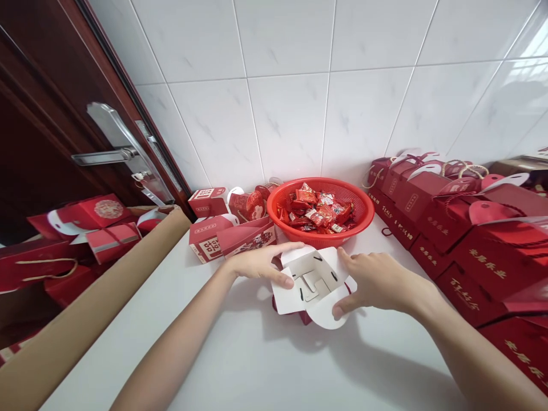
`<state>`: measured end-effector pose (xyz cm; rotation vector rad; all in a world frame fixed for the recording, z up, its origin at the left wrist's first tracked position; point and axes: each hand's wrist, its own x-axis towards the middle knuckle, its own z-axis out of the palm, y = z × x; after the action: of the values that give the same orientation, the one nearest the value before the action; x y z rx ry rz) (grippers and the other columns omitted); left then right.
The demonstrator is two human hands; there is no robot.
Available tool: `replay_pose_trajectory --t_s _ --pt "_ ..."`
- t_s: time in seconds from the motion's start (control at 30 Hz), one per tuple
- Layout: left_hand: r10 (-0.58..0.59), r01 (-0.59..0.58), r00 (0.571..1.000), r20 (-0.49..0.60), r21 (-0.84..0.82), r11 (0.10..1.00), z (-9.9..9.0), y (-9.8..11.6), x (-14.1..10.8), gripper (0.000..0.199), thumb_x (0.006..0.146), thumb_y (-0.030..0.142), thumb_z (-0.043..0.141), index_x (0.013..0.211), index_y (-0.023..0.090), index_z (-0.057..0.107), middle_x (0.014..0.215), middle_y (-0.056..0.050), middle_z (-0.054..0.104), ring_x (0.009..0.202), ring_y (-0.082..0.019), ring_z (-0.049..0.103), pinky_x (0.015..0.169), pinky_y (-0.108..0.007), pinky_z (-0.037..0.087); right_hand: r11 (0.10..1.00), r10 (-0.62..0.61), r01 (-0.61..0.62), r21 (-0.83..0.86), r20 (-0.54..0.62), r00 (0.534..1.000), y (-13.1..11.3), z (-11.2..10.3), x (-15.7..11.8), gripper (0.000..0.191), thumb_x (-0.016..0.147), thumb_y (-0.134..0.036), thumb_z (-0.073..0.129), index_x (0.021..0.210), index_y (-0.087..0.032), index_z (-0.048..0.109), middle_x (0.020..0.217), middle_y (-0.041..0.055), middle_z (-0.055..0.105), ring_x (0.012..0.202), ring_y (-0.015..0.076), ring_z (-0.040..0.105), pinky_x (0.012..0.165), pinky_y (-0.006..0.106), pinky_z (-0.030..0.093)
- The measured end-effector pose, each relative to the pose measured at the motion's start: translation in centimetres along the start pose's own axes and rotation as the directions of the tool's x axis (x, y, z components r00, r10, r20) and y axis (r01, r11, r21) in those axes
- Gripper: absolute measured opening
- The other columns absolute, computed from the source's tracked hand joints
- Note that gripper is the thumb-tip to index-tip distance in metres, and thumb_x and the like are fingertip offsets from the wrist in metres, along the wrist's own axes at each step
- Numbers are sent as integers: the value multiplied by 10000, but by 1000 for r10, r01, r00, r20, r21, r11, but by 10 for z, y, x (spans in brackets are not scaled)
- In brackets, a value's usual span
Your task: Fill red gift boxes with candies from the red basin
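An open gift box (311,281) stands on the white table between my hands, its white inside showing and its flaps folded outward. The red outside shows only as slivers beneath the flaps. My left hand (262,262) holds the box at its left side, the thumb lying on the left flap and the fingers reaching behind the rear flap. On the right side, my right hand (377,279) has its thumb on the rounded front flap and its index finger by the rear flap. Dark slots and interlocked bottom tabs are visible inside; there are no sweets in it.
Behind the box, a red plastic basket (278,220) holds wrapped sweets (319,211). Red boxes (209,235) stand left of it. Stacked red gift boxes (454,240) line the right side. A cardboard carton (107,285) with red boxes sits left, near a door handle (105,157).
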<state>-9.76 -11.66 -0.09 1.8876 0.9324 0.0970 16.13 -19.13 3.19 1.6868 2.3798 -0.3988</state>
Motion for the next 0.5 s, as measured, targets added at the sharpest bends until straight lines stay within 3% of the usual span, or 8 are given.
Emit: replay_pose_trajectory --t_s 0.07,0.17,0.3,0.37,0.5 --pt "54 -55 998 -29 -11 998 3 -7 8 979 745 487 792 1575 304 306 1620 -53 346 1399 -309 444 1083 -352 432 999 29 -29 -15 -9 1000 5 -3 2 844 678 -657 769 1266 -93 553 886 153 730 842 382 693 642 363 422" --pt "133 -132 983 -127 15 991 7 -6 12 861 797 538 735 1544 288 387 1587 -55 409 1397 -308 449 1100 -363 415 998 56 -55 4 -60 997 17 -12 -1 767 680 -651 770 1219 -131 605 897 151 731 824 364 693 634 356 437" --pt "106 -71 966 -237 150 986 1 9 1 755 782 574 732 1440 254 549 1417 -70 606 1237 -290 594 1023 -347 464 996 30 -6 93 -259 966 43 -27 -7 557 728 -677 699 1063 -231 702 926 105 737 810 310 692 644 336 454" --pt "105 -43 937 -334 187 981 -5 18 -4 625 818 570 691 1337 226 647 1251 -72 709 1078 -261 666 920 -326 507 987 32 29 156 -372 928 56 -33 -2 506 764 -659 658 1060 -253 719 959 85 744 813 282 692 655 324 458" --pt "237 -106 833 -499 277 955 -19 34 7 379 888 453 617 1139 203 754 1084 -54 758 932 -203 688 836 -275 515 936 62 126 329 -507 859 68 -36 37 413 849 -582 555 962 -235 748 881 62 756 744 222 676 637 295 454"
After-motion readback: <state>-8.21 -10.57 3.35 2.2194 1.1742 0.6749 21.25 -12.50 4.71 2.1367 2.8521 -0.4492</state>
